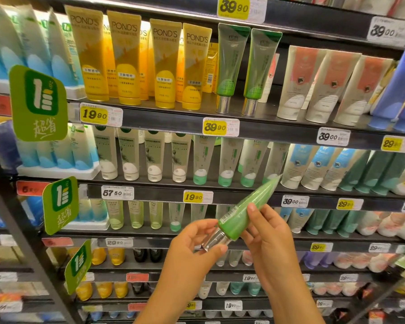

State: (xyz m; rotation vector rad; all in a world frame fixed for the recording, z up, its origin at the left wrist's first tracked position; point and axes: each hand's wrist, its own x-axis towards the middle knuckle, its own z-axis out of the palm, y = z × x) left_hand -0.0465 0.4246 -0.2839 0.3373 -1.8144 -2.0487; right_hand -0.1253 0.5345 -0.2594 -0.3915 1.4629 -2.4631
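Observation:
I hold a green tube [248, 210] with a silver cap [214, 240] in front of the store shelves, tilted with its crimped end up to the right. My left hand [192, 244] curls around the silver cap, thumb under it. My right hand [267, 232] grips the green body from the right, thumb on its front. A barcode label shows on the tube near the cap. Two matching green tubes [229, 66] [257, 69] stand cap-down on the upper shelf.
Dark shelves [164, 118] carry rows of tubes: yellow Pond's tubes [126, 59] upper left, white and pink tubes [318, 85] upper right, white-green ones in the middle rows. Green promo signs [39, 104] stick out at the left. Price tags line every shelf edge.

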